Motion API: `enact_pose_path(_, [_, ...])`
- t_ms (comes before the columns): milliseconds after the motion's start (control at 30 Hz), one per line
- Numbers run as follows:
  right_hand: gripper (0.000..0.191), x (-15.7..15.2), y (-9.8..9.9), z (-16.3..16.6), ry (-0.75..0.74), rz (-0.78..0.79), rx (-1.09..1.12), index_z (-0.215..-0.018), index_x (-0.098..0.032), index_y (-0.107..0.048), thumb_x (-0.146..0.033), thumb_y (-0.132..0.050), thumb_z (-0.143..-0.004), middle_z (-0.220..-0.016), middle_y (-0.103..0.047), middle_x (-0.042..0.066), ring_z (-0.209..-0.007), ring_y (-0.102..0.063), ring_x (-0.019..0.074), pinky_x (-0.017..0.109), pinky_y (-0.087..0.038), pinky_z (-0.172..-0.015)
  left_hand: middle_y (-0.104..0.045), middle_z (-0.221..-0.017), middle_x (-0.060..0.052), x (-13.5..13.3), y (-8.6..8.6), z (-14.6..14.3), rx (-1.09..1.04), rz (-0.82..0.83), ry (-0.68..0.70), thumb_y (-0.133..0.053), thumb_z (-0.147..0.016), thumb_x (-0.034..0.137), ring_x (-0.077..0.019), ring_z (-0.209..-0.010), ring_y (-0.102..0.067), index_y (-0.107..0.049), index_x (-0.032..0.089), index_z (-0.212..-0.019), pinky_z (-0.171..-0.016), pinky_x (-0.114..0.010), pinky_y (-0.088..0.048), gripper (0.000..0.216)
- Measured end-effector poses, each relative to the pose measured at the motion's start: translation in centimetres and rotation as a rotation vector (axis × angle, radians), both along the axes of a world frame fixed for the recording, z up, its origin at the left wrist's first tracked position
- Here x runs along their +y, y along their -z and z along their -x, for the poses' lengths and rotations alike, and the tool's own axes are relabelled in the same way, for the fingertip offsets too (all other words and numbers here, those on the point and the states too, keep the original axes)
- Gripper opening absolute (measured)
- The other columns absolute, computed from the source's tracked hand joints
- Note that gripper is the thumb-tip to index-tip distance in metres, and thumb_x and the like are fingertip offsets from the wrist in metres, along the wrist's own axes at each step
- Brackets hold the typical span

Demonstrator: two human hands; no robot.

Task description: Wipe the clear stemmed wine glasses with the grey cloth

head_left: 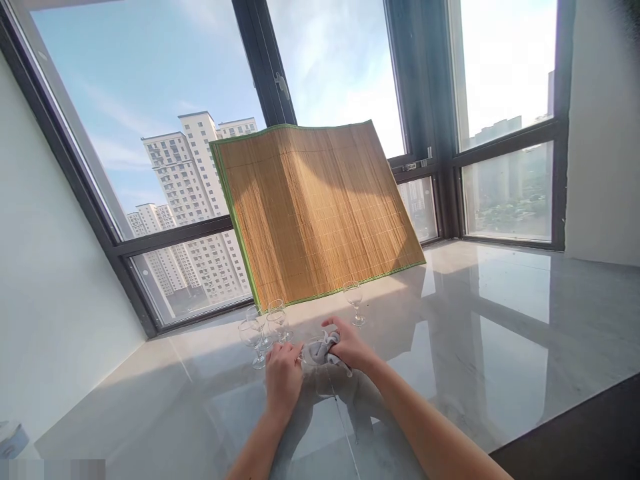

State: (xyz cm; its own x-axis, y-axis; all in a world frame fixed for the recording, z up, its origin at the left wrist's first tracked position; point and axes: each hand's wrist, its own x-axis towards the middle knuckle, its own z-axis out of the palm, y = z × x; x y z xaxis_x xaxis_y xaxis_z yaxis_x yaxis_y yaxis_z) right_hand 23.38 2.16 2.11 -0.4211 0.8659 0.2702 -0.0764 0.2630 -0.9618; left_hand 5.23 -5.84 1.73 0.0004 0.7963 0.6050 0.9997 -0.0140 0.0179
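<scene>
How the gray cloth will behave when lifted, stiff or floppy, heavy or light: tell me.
The gray cloth is probably floppy, as it bunches in soft folds at the right hand. It is likely light: the bundle looks small. Rolling seems unlikely, given its crumpled, uneven shape.

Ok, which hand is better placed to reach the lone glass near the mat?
Right, probably: the right hand is nearer the lone glass, though holding the cloth; the left hand is farther, holding another glass.

Passable over ledge point(515, 333), lower right; blocked by glass cluster point(250, 335) lower centre-left, lone glass point(353, 296) lower centre-right, mat point(325, 213) centre.
</scene>
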Motion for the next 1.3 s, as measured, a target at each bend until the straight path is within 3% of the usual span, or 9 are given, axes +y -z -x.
enact_pose_path(200, [0.061, 0.0, 0.0, -0.4, -0.092, 0.124, 0.125, -0.111, -0.02, -0.055, -0.01, -0.058, -0.051, -0.059, -0.047, -0.01, -0.052, -0.041, 0.0089, 0.022, -0.027, -0.048, -0.07, -0.089, -0.005, -0.1, -0.2, -0.2, -0.037, -0.016, 0.007, -0.049, -0.085, 0.011, -0.0263, -0.093, -0.057, -0.073, 0.025, -0.113, -0.084, -0.037, -0.04, 0.039])
enact_pose_path(433, [0.061, -0.4, -0.8, -1.3, -0.175, 0.278, 0.317, -0.11, -0.02, -0.053, -0.012, -0.064, -0.051, -0.068, -0.054, -0.007, -0.055, -0.047, 0.0097, 0.021, -0.035, -0.049, -0.069, -0.081, -0.003, 0.3, -0.3, -0.3, -0.268, 0.094, 0.082, -0.048, -0.088, 0.016, -0.022, -0.086, -0.058, -0.075, 0.028, -0.103, -0.076, -0.03, -0.04, 0.034])
enact_pose_path(633, [0.064, -0.1, -0.7, -1.0, -0.063, 0.295, 0.43, -0.115, -0.021, -0.05, -0.017, -0.066, -0.054, -0.074, -0.058, -0.004, -0.057, -0.051, 0.0113, 0.022, -0.039, -0.05, -0.07, -0.087, -0.005, -0.2, -0.7, -0.3, -0.377, 0.121, -0.023, -0.049, -0.088, 0.021, -0.0224, -0.09, -0.059, -0.074, 0.023, -0.106, -0.075, -0.029, -0.039, 0.031])
enact_pose_path(767, [0.065, 0.6, -0.9, -1.5, 0.117, 0.253, 0.452, -0.118, -0.022, -0.047, -0.023, -0.068, -0.057, -0.078, -0.06, -0.003, -0.062, -0.055, 0.0127, 0.024, -0.042, -0.056, -0.07, -0.089, -0.006, -0.3, -0.7, -0.3, -0.337, 0.123, -0.064, -0.049, -0.084, 0.013, -0.0227, -0.093, -0.059, -0.074, 0.024, -0.106, -0.075, -0.029, -0.04, 0.035])
enact_pose_path(900, [0.057, 0.8, -0.9, -1.6, 0.229, 0.074, 0.238, -0.11, -0.022, -0.052, -0.021, -0.065, -0.055, -0.075, -0.061, -0.003, -0.064, -0.055, 0.0148, 0.025, -0.041, -0.057, -0.07, -0.085, -0.004, -0.2, -0.6, -0.8, -0.251, 0.082, 0.116, -0.049, -0.084, 0.013, -0.0222, -0.092, -0.059, -0.075, 0.027, -0.1, -0.082, -0.031, -0.041, 0.034])
enact_pose_path(967, [0.054, 0.6, -0.7, -1.4, 0.19, 0.076, 0.155, -0.106, -0.021, -0.054, -0.019, -0.062, -0.053, -0.073, -0.061, -0.002, -0.064, -0.055, 0.0151, 0.024, -0.04, -0.056, -0.07, -0.086, -0.003, 0.0, -0.3, -1.0, -0.303, 0.061, 0.194, -0.05, -0.086, 0.017, -0.0218, -0.09, -0.06, -0.076, 0.026, -0.098, -0.083, -0.032, -0.043, 0.03])
enact_pose_path(1133, [0.068, 0.5, -0.2, -1.2, 0.06, 0.207, 0.077, -0.118, -0.019, -0.054, -0.014, -0.063, -0.051, -0.071, -0.058, -0.004, -0.066, -0.055, 0.0159, 0.025, -0.04, -0.058, -0.072, -0.096, -0.006, 0.6, 0.4, -0.5, -0.548, 0.05, 0.188, -0.052, -0.089, 0.034, -0.0227, -0.089, -0.063, -0.074, 0.022, -0.104, -0.08, -0.033, -0.046, 0.029])
enact_pose_path(1300, [0.09, -0.1, -0.3, -1.2, -0.097, 0.245, 0.182, -0.138, -0.022, -0.041, -0.012, -0.065, -0.052, -0.082, -0.061, -0.002, -0.073, -0.059, 0.0166, 0.026, -0.043, -0.065, -0.069, -0.083, -0.005, 0.5, 0.1, -0.6, -0.477, -0.027, 0.18, -0.055, -0.087, 0.047, -0.0235, -0.086, -0.062, -0.074, 0.022, -0.08, -0.078, -0.032, -0.045, 0.033])
